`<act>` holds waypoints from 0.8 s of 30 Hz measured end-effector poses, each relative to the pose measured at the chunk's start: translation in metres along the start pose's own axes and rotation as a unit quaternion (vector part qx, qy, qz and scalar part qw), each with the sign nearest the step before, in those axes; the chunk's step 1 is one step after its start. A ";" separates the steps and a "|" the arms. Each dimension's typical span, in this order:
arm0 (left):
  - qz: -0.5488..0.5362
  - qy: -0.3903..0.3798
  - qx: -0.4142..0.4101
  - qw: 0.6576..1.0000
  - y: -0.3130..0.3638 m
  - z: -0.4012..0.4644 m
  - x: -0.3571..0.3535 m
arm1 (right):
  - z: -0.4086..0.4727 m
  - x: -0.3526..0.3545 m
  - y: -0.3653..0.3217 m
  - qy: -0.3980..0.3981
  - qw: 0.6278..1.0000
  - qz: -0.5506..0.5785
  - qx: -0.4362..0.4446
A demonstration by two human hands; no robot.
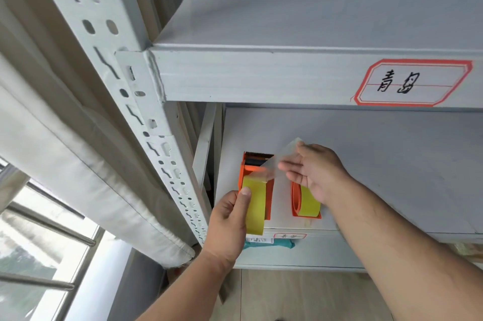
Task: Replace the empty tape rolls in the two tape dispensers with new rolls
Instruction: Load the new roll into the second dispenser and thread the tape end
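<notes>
- The left hand [231, 212], nearest the camera, grips the new yellow tape roll [254, 201] seated in the left orange tape dispenser [257, 182]; the thumb presses flat on the roll's outer face and the other fingers wrap behind, out of sight.
- The dispenser stands on the lower grey shelf [366, 164], close to its front left corner, beside the slotted upright [156, 122].
- To do this step well, I judge the left thumb should keep the roll from spinning freely, so the peeled length stays taut and does not fold back on itself.
- The clear tape strip [281, 161] runs up and right from the roll; it should be led forward over the dark roller towards the serrated blade [258, 154], kept square to the frame.
- The right hand [317, 173] pinches the strip's free end between thumb and fingertips, the remaining fingers loosely spread.
- Behind that hand, the second dispenser [305, 201] sits just to the right, with a yellow roll already in it.
- Farther up, the upper shelf carries a red-bordered label [411, 82].
</notes>
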State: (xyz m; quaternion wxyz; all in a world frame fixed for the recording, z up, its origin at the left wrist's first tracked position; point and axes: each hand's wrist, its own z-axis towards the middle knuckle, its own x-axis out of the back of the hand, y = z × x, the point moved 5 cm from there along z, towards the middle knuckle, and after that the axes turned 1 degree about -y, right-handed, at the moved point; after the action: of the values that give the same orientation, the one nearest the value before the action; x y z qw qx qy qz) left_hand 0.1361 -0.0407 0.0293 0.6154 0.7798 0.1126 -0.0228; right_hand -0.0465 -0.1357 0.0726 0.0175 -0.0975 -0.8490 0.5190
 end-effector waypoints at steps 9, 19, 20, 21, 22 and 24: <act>0.005 -0.014 0.020 1.000 -0.008 -0.005 0.001 | -0.004 0.002 -0.005 -0.077 0.994 -0.084 0.003; 0.038 -0.011 -0.027 0.999 0.002 -0.008 0.006 | -0.002 0.014 0.017 0.002 0.972 -0.234 -0.020; 0.040 -0.011 -0.032 0.999 0.004 -0.008 0.006 | -0.002 0.014 0.020 -0.001 0.971 -0.239 -0.025; 0.041 -0.011 -0.036 0.998 0.006 -0.009 0.005 | -0.002 0.014 0.023 -0.005 0.970 -0.240 -0.029; 0.045 -0.015 -0.041 0.998 0.008 -0.009 0.005 | -0.003 0.014 0.024 -0.007 0.971 -0.238 -0.030; 0.056 -0.030 -0.046 0.997 0.009 -0.011 0.003 | -0.003 0.014 0.023 -0.007 0.972 -0.234 -0.019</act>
State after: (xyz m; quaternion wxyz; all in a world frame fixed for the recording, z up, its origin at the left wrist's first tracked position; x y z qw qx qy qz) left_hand 0.1398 -0.0321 0.0403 0.6539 0.7548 0.0513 -0.0060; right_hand -0.0563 -0.1206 0.0527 0.1305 0.1072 -0.8580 0.4851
